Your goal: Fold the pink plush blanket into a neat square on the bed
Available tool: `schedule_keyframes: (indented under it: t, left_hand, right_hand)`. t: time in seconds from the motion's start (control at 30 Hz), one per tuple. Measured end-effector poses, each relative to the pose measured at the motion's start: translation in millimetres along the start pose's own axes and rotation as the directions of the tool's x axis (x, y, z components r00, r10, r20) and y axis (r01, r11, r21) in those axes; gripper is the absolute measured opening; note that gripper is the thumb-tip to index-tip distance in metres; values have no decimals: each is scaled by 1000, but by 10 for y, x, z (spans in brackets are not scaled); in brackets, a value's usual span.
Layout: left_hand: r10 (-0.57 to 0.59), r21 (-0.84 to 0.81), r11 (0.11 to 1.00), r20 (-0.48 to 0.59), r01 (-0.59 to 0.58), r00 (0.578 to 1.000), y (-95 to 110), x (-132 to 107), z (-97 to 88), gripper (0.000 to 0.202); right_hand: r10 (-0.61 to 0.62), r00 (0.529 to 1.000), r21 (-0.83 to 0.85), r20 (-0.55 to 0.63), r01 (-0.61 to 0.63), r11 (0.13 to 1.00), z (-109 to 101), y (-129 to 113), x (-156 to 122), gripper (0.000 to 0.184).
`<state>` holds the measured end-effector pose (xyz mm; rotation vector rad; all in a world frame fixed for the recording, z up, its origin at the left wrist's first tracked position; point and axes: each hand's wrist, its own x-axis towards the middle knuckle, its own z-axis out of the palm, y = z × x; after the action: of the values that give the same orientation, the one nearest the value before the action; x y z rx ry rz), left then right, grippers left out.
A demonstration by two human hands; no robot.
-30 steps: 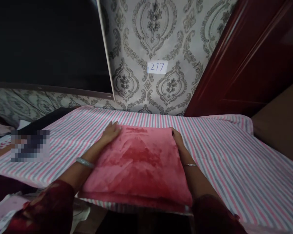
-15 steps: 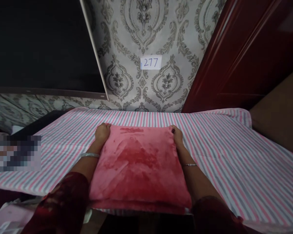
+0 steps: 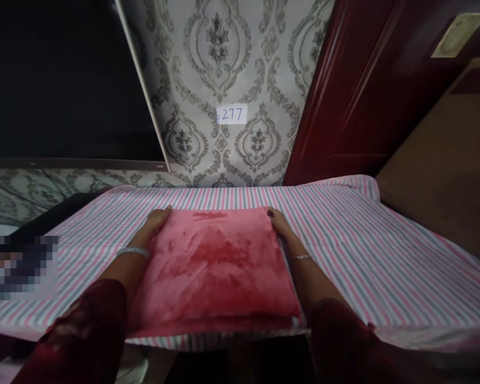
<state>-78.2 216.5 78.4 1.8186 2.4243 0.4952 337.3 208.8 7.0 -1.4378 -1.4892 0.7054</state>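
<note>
A square, layered piece of pink-red plush cloth point(image 3: 220, 261) lies on the striped sheet near the front edge. Its pile shows darker brushed patches, and the near edge is blurred. My left hand point(image 3: 159, 217) grips the far left corner, its fingers partly hidden by the cloth. At the far right corner, my right hand point(image 3: 278, 220) is closed on the same cloth. A small dark spot shows at the right fingers; I cannot make out what it is. Both forearms run along the sides of the cloth.
A pink, white and grey striped sheet point(image 3: 344, 256) covers the table. Behind it stand a patterned wall with a paper label point(image 3: 232, 113) reading 277, a dark television screen point(image 3: 64, 80) and a dark red wooden panel point(image 3: 344, 106). A pixelated patch covers something at left.
The view has shifted a little to the right and upward. The cloth looks flatter at its near edge, with more striped sheet showing below it. Both hands still hold the far corners.
</note>
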Motion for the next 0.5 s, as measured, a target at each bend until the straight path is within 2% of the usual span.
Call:
schedule_keyframes:
  t: [0.1,0.17,0.23,0.3,0.33,0.4,0.5]
  left_hand:
    - [26,-3,1000,64,-26,998,95,-99,-132,59]
    - [133,-9,991,100,-132,986,265,-264,-141,64]
    - [306,1,951,151,-309,940,486,-497,-90,68]
    - [447,41,886,184,-461,875,693,-747,3,69]
    - [479,66,865,188,-498,857,771,-861,58,68]
    - [493,110,849,190,-517,849,852,-1041,178,66]
    - [490,147,845,170,-514,855,824,-1171,345,65]
  right_hand:
    - [45,998,-62,-32,-47,997,-171,-200,37,41]
    - [17,999,-130,-36,-21,991,-182,-420,30,47]
    - [-76,995,-273,57,89,958,-57,-665,-44,51]
    - [-115,974,-450,196,193,872,166,-854,-193,54]
    - [-96,966,-525,239,212,824,284,-906,-287,56]
    - [-40,967,-627,250,193,755,473,-908,-484,59]
    - [-39,976,-680,213,178,711,574,-745,-693,60]
